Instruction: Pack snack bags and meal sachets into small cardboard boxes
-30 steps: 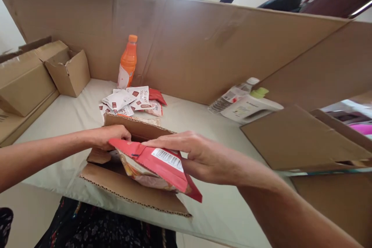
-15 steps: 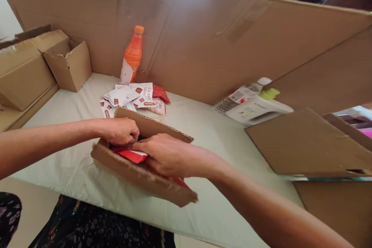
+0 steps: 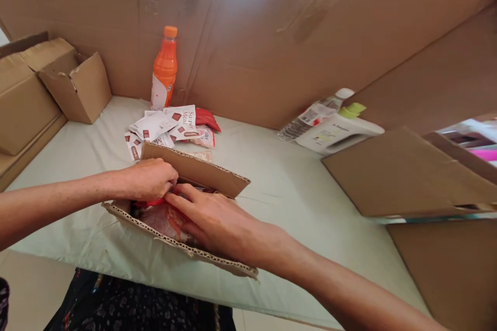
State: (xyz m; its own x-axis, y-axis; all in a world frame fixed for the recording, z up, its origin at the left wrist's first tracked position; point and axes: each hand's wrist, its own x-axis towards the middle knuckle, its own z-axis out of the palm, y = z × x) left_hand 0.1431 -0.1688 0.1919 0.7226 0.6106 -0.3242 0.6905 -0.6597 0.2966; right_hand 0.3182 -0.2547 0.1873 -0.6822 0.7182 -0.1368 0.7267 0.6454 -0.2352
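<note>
A small open cardboard box (image 3: 198, 165) rests in front of me with its flaps up. Inside lie a red packet (image 3: 153, 202) and a clear packet with reddish contents (image 3: 165, 221). My left hand (image 3: 153, 178) reaches over the box's left end, fingers closed at the red packet's edge; its fingertips are partly hidden. Across the packets, my right hand (image 3: 217, 222) lies with fingers stretched and apart, fingertips close to the left hand. White "Super Meal" sachets (image 3: 155, 126) are piled just behind the box, beside another red packet (image 3: 205, 119).
An orange drink bottle (image 3: 165, 70) stands against the tall cardboard wall (image 3: 248, 51). At the right, a clear bottle (image 3: 314, 116) and a white jug with a green cap (image 3: 337, 132) lean near a cardboard box (image 3: 396, 181). More cardboard boxes (image 3: 83, 88) stand left.
The red packet's white-edged part no longer sticks up; the clear packet's reddish contents now show. My right hand's fingers have spread over it. The view has shifted slightly.
</note>
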